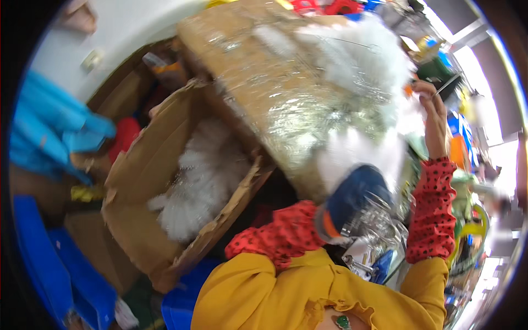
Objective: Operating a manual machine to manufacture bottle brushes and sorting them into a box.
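Observation:
My left hand [363,162] is smeared by motion. It seems to wear a white glove with a dark blue cuff, and is over the near right part of a large cardboard surface wrapped in clear film [264,93]. Whether it holds anything is not visible. My bare right hand [433,113] is raised at the right edge of that surface, fingers bent together near a small orange piece [408,90] and a thin rod; what they hold is unclear. White fluffy material [360,60] lies on the film, close to my right hand.
An open cardboard box [137,192] to the left holds white, fanned bristle-like pieces [203,181]. Blue bins [41,258] stand at the lower left, below blue cloth [49,126]. Crumpled clear plastic [377,225] sits by my left forearm. Mixed coloured goods crowd the right side.

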The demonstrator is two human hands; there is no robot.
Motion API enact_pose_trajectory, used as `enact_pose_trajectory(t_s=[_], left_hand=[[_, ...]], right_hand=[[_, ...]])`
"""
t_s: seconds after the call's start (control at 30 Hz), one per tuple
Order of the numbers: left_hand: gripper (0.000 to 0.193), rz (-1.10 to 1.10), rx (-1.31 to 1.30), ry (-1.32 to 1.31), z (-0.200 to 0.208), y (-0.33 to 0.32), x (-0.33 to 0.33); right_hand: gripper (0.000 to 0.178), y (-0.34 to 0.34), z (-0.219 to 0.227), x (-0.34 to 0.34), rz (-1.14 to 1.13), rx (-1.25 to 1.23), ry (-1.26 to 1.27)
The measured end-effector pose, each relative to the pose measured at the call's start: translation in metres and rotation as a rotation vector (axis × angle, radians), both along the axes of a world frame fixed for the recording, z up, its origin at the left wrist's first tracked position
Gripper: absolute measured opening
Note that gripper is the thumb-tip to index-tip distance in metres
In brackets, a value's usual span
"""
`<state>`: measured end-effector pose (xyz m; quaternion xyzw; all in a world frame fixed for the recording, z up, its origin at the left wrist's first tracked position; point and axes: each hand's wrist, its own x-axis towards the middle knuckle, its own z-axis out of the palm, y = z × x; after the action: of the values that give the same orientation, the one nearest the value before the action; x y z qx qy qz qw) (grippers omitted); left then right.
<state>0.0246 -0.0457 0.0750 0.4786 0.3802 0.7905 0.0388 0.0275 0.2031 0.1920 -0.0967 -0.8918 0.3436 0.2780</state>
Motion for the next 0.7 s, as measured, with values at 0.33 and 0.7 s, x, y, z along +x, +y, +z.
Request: enact_pose_trajectory(t_s=[0.33,0.7], left_hand=[[0.025,0.219,0.127,0.035,0.030,-0.082,-0.063],[0.018,0.667,-0.075,0.255,0.048,-0.180,-0.089]], right_hand=[[0.019,0.025,-0.049,0.017,0.188,-1.450,0.632],[0.018,-0.007,-0.080,0.011,0.131,-1.677,0.772]])
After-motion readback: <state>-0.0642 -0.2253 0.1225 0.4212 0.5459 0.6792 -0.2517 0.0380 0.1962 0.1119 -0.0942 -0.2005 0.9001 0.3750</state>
